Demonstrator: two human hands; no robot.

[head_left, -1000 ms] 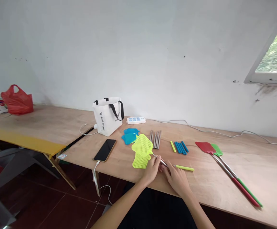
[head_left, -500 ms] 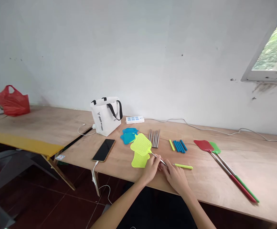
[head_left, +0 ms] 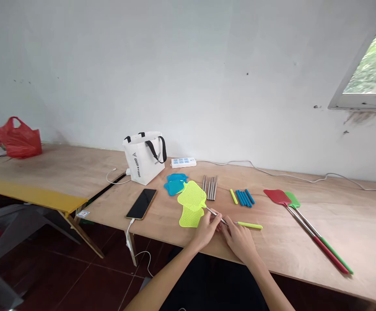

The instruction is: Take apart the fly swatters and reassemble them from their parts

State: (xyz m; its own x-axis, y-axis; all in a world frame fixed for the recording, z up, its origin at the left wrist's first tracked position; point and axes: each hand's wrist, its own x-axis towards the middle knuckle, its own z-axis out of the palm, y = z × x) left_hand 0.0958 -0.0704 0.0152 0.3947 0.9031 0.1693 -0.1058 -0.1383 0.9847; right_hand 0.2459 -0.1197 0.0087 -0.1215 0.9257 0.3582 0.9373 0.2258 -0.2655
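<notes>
A yellow fly swatter (head_left: 192, 195) with a perforated head lies at a slant before me, its thin metal rod running down to the right. My left hand (head_left: 207, 226) pinches that rod just below the head. Further along the same rod, the fingers of my right hand (head_left: 236, 235) are closed on it. Under the swatter rests another yellow swatter head (head_left: 189, 217). Just beyond my right hand lies a yellow handle (head_left: 249, 225) with a short metal piece at its near end. Blue swatter heads (head_left: 175, 186) are stacked behind the yellow ones.
Metal tubes (head_left: 212, 188) and blue handles (head_left: 244, 198) with one yellow handle (head_left: 234, 196) lie further back. A red swatter (head_left: 330, 255) and a green one are at right. A phone (head_left: 141, 204), white bag (head_left: 145, 160) and power strip (head_left: 183, 162) stand left and behind.
Almost nothing differs. The view has shifted very slightly, and both hands keep the same grip on the rod.
</notes>
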